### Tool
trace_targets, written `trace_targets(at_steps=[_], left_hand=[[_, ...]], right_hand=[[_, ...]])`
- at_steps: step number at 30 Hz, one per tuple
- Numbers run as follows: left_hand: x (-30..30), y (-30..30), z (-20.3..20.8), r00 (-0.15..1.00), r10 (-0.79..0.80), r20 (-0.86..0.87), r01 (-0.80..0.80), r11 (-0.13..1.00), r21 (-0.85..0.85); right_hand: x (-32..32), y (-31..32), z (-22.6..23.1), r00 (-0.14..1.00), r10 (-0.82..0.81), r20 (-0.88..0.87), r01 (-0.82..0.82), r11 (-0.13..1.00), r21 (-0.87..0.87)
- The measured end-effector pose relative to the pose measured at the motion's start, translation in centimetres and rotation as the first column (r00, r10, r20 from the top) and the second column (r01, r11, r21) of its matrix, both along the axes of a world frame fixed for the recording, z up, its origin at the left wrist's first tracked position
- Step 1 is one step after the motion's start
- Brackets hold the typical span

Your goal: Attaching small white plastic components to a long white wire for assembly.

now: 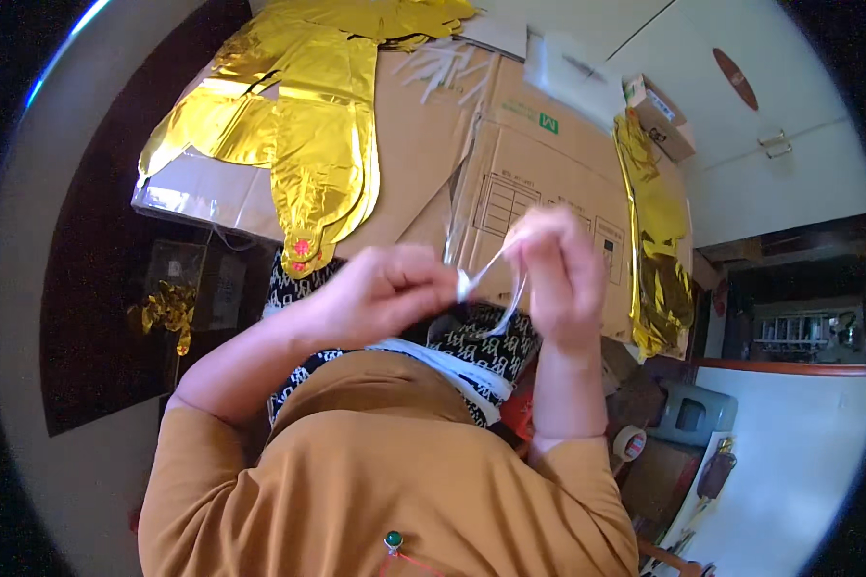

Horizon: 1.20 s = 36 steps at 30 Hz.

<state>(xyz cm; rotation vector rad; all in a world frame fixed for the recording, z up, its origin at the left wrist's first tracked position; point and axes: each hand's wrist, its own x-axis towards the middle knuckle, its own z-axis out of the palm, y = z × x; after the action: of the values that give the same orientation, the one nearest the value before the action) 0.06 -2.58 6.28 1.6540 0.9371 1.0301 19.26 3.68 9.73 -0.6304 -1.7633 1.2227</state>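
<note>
From afar, I see the left hand (399, 288) and right hand (563, 274) pinching a white strand (465, 286), handling seemingly unfinished; gold foil balloons (322, 135) lie flat on cardboard (419, 144).

white cabinets (808, 87) stand right; a light streak (65, 50) glows left.

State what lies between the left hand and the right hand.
In the head view, a thin white strand stretches from the left hand to the right hand; another white length dangles beside the right hand.
</note>
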Motion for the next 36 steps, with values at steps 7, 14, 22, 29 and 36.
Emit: trace_targets(at_steps=[7,14,22,29,36], left_hand=[[-0.9,0.8,-1.0,0.999,0.05,0.016,-0.049,0.997,-0.068],[-0.7,1.5,-0.8,0.95,0.278,0.14,-0.255,0.953,-0.162],[-0.7,1.5,0.2,0.973,0.199,0.12,-0.18,0.972,-0.154],[-0.3,1.9,0.9,0.905,0.328,0.272,-0.267,0.934,-0.237],[1.0,1.4,1.0,0.685,0.346,0.641,0.074,0.842,-0.534]], right_hand=[[-0.5,-0.6,-0.5,0.944,0.32,0.077,-0.321,0.947,-0.001],[-0.5,-0.9,0.0,0.902,0.328,0.279,-0.363,0.928,0.082],[-0.5,-0.1,-0.2,0.904,0.307,0.297,-0.33,0.944,0.026],[-0.6,-0.6,-1.4,0.851,0.304,0.429,-0.381,0.919,0.106],[-0.9,0.1,-2.4,0.918,0.081,0.388,-0.194,0.945,0.261]])
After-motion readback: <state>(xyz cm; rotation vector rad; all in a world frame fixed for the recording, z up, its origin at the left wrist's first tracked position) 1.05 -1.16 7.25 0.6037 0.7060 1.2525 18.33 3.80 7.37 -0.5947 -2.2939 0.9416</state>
